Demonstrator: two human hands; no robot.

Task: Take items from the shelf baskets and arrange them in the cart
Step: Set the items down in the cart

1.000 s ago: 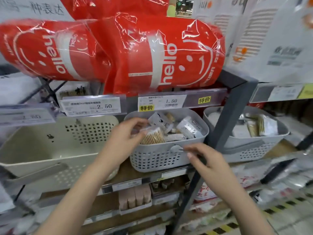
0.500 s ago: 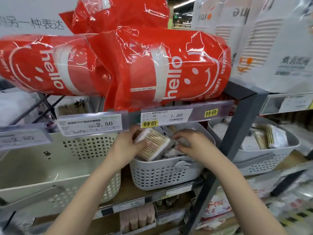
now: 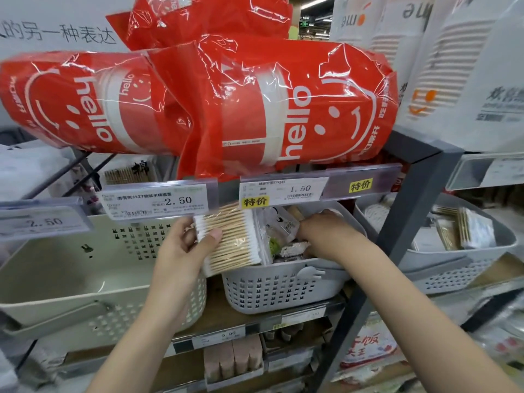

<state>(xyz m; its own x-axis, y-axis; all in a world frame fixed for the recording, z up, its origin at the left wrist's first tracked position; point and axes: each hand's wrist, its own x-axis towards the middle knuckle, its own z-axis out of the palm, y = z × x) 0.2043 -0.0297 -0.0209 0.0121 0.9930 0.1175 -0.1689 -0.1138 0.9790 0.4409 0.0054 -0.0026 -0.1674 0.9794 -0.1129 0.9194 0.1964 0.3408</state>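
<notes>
Left hand [image 3: 184,248] pinches swab pack [image 3: 229,239]; right hand [image 3: 326,231], grip unclear, reaches into basket [image 3: 283,287].

Right hand [image 3: 326,231] fingertips buried among packets in grey basket [image 3: 283,287], grasp unreadable. Swab pack [image 3: 231,239] top edge hidden behind price tag [image 3: 158,201]. Left price tag [image 3: 42,221] at 9 o'clock blurred. Both forearms cut off at 6 o'clock.
</notes>
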